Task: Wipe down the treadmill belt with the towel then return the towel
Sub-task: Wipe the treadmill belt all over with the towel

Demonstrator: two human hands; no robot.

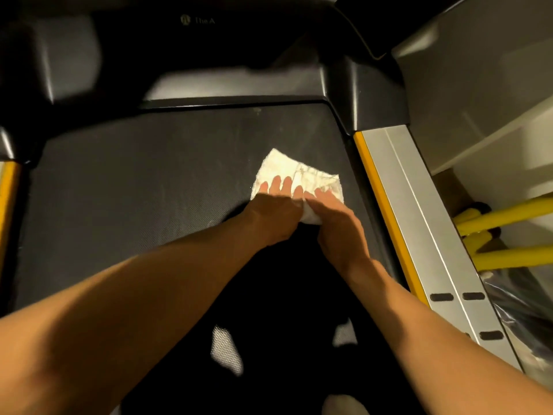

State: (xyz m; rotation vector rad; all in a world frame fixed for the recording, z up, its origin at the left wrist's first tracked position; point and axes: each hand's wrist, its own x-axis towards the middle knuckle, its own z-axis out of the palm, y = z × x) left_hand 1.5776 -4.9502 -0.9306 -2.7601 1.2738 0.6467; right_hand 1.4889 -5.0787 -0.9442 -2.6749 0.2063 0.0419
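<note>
Head view, looking down along my forearms. My left hand lies palm-down on the white towel, fingers spread flat and pressing the cloth against the dark treadmill belt. My right hand sits just beside it, touching the towel's near edge; its fingers curl over a bunched fold of the cloth, though the exact grip is hidden under the hand. The towel is crumpled, with faint grey marks, and lies on the right half of the belt, near the yellow stripe that borders the silver side rail. A matching yellow stripe shows at the left edge. Ahead of the towel, the belt meets the black motor cover, which carries a small, partly legible logo. Beyond the right rail, yellow tubes of some other equipment cross the floor area. Dark shadow covers the belt between my arms.
</note>
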